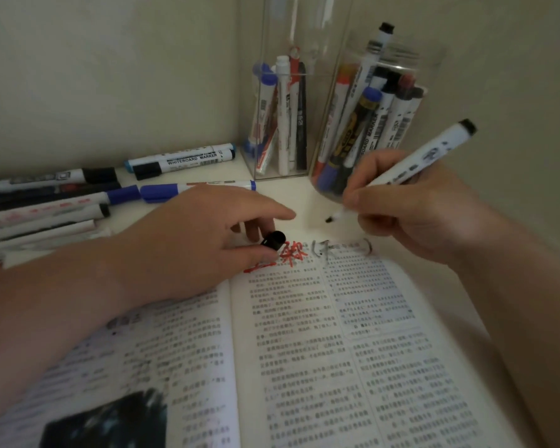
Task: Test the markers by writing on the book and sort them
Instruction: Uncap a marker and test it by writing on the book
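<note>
Your right hand (pixel 411 205) grips marker (pixel 416 166) like pencil, tip down near top of book (pixel 304 334), ready to write. Your left hand (pixel 207 234) pinches black cap (pixel 274 239), handy for closing, and rests on page, likely to hold it flat. Clear jar (pixel 369 124) of markers just behind right hand.

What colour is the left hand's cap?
Black. The cap, held by the left hand, shows best in the head view.
</note>
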`<control>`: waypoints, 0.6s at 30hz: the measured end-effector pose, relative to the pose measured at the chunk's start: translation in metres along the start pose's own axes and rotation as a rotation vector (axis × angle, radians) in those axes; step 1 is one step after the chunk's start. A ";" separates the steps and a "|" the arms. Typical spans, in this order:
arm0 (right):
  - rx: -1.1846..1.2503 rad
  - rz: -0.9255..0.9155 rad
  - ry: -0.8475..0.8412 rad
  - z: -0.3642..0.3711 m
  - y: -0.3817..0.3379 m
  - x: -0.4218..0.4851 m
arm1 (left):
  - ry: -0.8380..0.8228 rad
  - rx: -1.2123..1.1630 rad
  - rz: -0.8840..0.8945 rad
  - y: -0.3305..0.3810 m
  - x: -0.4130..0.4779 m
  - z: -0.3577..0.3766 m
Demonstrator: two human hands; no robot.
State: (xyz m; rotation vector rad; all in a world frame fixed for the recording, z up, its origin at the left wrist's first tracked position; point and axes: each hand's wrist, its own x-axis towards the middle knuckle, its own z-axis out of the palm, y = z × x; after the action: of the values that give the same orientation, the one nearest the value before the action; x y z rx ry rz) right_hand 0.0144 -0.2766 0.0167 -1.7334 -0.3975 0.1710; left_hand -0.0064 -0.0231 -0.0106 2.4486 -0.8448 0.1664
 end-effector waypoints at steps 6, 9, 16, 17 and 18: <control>0.142 -0.091 -0.170 0.030 0.001 -0.002 | -0.049 -0.200 -0.087 0.009 0.001 -0.002; 0.080 -0.097 -0.114 0.034 -0.001 0.000 | -0.088 -0.199 -0.090 0.008 0.001 -0.004; -0.205 -0.067 -0.174 0.040 -0.005 -0.004 | -0.078 -0.185 -0.122 0.014 0.001 -0.006; -0.282 -0.064 -0.179 0.043 -0.007 -0.005 | -0.069 -0.200 -0.132 0.014 0.001 -0.006; -0.349 -0.063 -0.172 0.046 -0.009 -0.005 | -0.055 -0.220 -0.140 0.014 0.000 -0.006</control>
State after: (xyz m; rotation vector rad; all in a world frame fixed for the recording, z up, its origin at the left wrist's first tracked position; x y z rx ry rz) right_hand -0.0071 -0.2349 0.0155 -2.0531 -0.6366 0.2155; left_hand -0.0144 -0.0297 0.0011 2.3028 -0.6733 -0.0437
